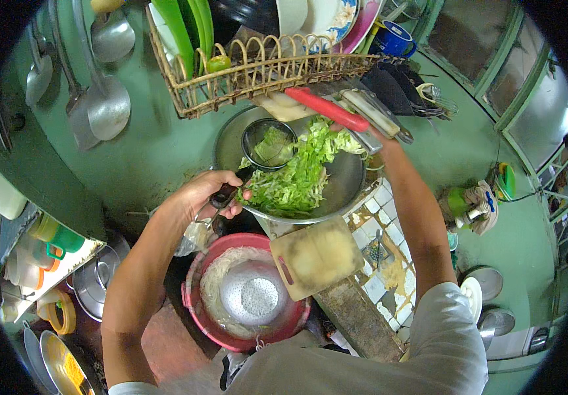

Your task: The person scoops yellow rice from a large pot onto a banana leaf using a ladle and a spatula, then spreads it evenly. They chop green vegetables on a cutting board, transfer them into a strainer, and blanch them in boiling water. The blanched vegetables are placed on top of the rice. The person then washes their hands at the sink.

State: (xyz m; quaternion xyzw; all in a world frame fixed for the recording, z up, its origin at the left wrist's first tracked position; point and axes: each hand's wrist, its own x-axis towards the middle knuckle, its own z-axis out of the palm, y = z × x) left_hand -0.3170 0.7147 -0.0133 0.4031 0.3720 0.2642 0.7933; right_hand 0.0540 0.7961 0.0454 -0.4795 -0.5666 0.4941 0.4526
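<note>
My left hand (219, 192) grips the black handle of a fine-mesh strainer (270, 144), whose round head is over a wide metal basin (348, 190). Shredded green leaves (289, 190) are heaped in the basin. My right hand (381, 139) reaches to the basin's far right side, beside the leaves. Knives with a red handle (326, 108) and a pale handle hide most of its fingers, so its grip is unclear. Nearer me, a perforated metal colander (256, 294) sits among pale noodle-like strands (209, 281) in a red plastic tub (195, 316).
A worn cutting board (321, 252) overlaps the tub's right edge. Above the basin, a rattan rack (264, 74) holds plates and leaves. Metal ladles and turners (108, 108) hang on the green wall at left. A water tap (469, 217) juts out at right above broken tiles (377, 281).
</note>
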